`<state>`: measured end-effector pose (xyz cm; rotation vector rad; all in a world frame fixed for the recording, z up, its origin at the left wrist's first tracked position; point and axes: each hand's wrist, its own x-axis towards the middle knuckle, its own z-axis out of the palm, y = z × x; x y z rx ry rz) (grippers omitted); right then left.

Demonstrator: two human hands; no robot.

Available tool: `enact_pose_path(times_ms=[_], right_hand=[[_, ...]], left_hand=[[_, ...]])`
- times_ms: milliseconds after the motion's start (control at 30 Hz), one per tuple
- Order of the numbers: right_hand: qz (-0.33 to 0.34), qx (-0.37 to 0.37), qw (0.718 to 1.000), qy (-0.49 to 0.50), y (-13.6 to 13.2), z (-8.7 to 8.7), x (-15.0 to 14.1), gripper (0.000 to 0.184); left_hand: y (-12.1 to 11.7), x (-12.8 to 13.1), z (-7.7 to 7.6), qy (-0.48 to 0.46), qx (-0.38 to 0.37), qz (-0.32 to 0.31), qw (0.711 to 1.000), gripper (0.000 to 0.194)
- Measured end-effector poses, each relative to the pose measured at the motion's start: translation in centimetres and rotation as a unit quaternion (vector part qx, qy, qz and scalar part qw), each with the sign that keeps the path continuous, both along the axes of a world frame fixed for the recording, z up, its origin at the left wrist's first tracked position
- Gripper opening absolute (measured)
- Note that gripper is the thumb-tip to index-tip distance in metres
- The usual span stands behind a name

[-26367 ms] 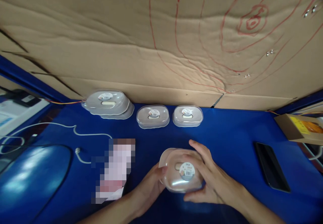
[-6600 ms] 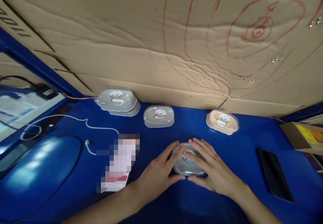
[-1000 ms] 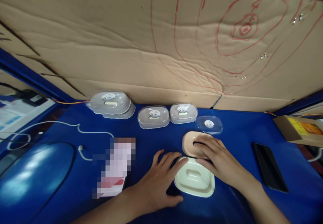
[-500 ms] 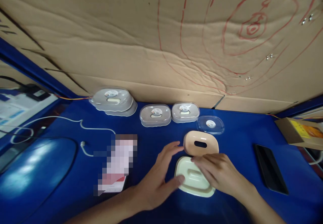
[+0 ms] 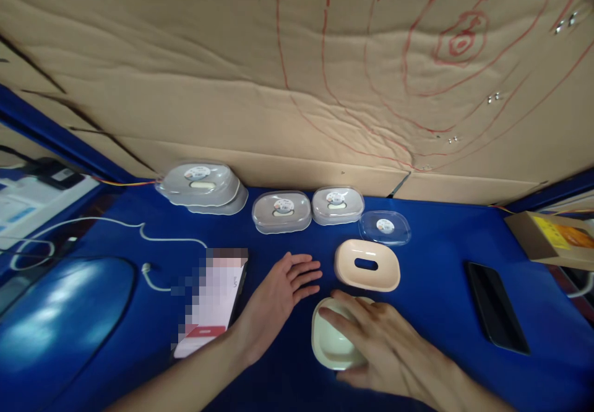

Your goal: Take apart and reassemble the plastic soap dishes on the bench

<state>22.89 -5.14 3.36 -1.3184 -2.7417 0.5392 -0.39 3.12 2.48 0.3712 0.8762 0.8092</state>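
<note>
Right fingers [image 5: 343,325] spread over the green dish [image 5: 327,345] — left fingers [image 5: 306,279] apart

Red-marked cardboard [image 5: 185,72] stands behind a blue table [image 5: 440,263] bearing a white cable [image 5: 146,269], a lit smartphone [image 5: 218,304] and a dark-screened smartphone [image 5: 495,307].

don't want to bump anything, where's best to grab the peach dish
Probably the left rim of the peach dish, coming from the left: it lies flat with a wall to pinch, and the clear lid sits behind, the green dish in front.
</note>
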Motion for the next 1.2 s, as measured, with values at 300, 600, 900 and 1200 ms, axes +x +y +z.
enact_pose_path(times_ms=[300,600,900,1200], right_hand=[[0.018,0.228,0.971,0.065,-0.2,0.7,-0.7,0.081],[-0.076,0.196,0.974,0.089,2.7,1.6,2.1,0.027],[-0.135,0.108,0.985,-0.003,3.8,0.7,3.8,0.027],[-0.134,0.176,0.97,0.104,3.0,1.7,3.7,0.025]], left_hand=[[-3.2,0.8,0.6,-0.228,-0.148,-0.182,0.945,0.082],[-2.4,0.6,1.0,-0.214,-0.195,-0.083,0.954,0.076],[-1.7,0.2,1.8,-0.145,-0.185,-0.041,0.971,0.076],[-2.9,0.6,1.4,-0.129,-0.186,-0.039,0.973,0.075]])
